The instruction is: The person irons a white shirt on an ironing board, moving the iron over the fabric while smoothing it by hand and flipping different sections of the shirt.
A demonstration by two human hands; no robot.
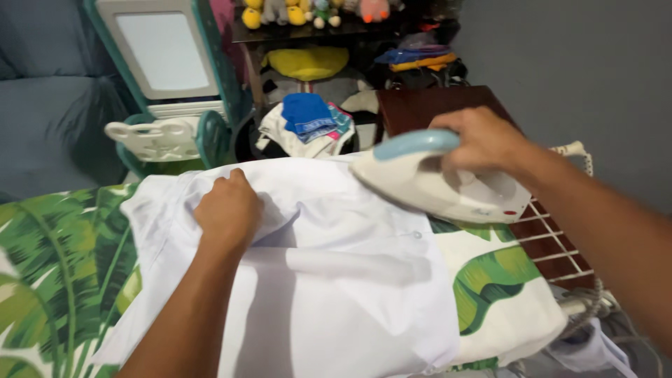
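A white shirt (336, 280) lies spread over an ironing board with a green leaf-print cover (63, 245). My left hand (227, 210) presses down on the shirt's upper part, fingers curled and bunching the cloth. My right hand (483, 140) grips the pale blue handle of a white iron (434, 185). The iron is tilted over the shirt's far right edge, its pointed nose aimed left. Whether its sole touches the cloth I cannot tell.
A wire iron rest (553, 245) sits at the board's right end, with a grey cord (588, 308) below it. Behind the board stand a basket of folded clothes (308, 126), a teal and white toy stand (168, 77), a dark wooden table (420, 105) and plush toys (308, 14).
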